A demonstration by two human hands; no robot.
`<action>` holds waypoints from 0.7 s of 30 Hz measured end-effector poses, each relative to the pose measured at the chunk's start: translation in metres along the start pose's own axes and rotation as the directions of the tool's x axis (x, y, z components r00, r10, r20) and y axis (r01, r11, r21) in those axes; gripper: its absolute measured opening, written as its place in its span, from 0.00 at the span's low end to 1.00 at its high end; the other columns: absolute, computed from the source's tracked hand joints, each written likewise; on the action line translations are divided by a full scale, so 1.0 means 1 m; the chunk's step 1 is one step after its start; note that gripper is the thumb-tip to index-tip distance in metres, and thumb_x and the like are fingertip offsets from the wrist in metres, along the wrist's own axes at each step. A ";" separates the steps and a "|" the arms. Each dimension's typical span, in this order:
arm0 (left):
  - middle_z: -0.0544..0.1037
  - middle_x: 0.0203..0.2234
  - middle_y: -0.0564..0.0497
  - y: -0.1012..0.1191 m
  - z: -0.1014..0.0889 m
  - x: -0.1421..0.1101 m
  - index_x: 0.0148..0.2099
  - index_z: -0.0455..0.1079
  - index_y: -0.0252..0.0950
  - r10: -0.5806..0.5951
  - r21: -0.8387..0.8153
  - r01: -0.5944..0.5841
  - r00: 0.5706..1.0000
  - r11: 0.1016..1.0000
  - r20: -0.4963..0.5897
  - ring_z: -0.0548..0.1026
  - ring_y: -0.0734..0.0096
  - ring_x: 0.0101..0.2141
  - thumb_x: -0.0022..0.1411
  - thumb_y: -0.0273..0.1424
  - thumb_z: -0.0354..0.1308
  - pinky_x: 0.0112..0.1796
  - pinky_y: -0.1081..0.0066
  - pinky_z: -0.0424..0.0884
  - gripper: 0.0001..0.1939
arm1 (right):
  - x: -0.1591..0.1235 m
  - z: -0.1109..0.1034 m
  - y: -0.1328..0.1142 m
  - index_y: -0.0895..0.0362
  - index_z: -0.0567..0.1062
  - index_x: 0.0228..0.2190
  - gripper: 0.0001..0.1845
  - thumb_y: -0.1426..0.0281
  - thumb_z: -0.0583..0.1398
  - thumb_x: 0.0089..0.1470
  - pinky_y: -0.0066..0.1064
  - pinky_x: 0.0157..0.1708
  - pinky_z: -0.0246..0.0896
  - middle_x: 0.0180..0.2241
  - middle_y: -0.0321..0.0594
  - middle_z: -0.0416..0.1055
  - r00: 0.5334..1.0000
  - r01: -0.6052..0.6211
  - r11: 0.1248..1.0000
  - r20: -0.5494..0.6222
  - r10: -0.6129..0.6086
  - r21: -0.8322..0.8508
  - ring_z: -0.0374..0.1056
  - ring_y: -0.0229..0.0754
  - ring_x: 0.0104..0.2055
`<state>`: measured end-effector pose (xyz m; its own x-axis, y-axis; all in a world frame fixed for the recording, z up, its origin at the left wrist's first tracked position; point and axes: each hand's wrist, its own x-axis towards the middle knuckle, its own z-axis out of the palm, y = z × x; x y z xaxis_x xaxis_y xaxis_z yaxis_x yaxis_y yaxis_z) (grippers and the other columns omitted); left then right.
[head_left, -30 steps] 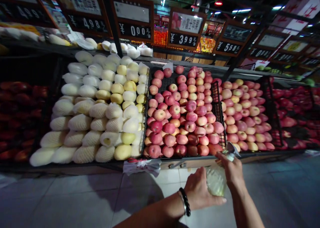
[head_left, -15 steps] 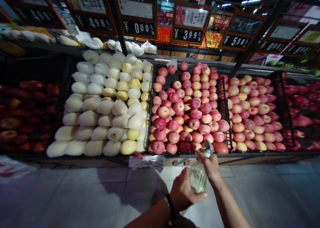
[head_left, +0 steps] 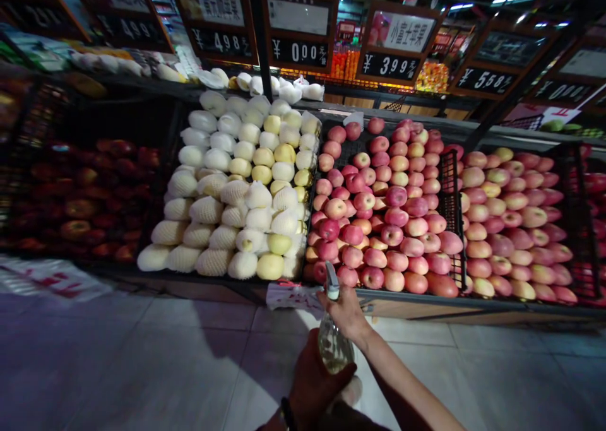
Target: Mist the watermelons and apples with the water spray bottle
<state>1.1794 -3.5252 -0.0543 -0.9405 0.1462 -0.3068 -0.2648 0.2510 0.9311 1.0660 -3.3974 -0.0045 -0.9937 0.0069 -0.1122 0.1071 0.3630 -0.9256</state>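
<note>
The spray bottle (head_left: 337,348) is now appearing farther left along the display, just below the front-left apples (head_left: 348,275), apparently bringing the pale fruit (head_left: 233,216) nearer the work. The right hand (head_left: 346,312) is curling closed around its neck; the left hand (head_left: 310,382) is cupping its base.

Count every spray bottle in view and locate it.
1: a clear spray bottle, with the left hand around its lower part and the right hand at its neck, near the apples. Others may be hidden in the dark parts.
</note>
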 end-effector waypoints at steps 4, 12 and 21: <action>0.85 0.43 0.47 0.000 0.003 -0.001 0.52 0.65 0.42 -0.061 0.073 0.056 0.996 0.996 0.058 0.84 0.53 0.42 0.52 0.40 0.77 0.45 0.57 0.79 0.31 | -0.008 -0.006 0.013 0.52 0.75 0.29 0.16 0.54 0.64 0.57 0.37 0.36 0.61 0.27 0.37 0.75 0.996 -0.083 0.996 -0.018 0.084 0.030 0.68 0.47 0.32; 0.84 0.53 0.40 0.038 0.019 0.022 0.62 0.65 0.40 0.016 0.253 -0.113 0.934 0.961 0.356 0.83 0.37 0.52 0.46 0.42 0.80 0.55 0.45 0.79 0.45 | -0.042 -0.067 0.059 0.55 0.76 0.32 0.27 0.46 0.74 0.47 0.37 0.31 0.62 0.26 0.37 0.74 0.830 -0.249 0.902 -0.402 0.386 0.353 0.66 0.45 0.27; 0.81 0.58 0.36 0.056 0.076 0.038 0.65 0.67 0.35 0.111 0.230 -0.261 0.851 0.937 0.514 0.82 0.34 0.54 0.45 0.46 0.80 0.59 0.39 0.80 0.49 | -0.073 -0.137 0.075 0.57 0.78 0.36 0.30 0.48 0.78 0.42 0.34 0.28 0.64 0.27 0.38 0.77 0.615 -0.193 0.879 -0.644 0.455 0.437 0.71 0.45 0.27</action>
<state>1.1447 -3.4328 -0.0285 -0.7200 0.6437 -0.2594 0.0465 0.4176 0.9074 1.1419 -3.2431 -0.0164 -0.5844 0.7695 -0.2576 0.3011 -0.0891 -0.9494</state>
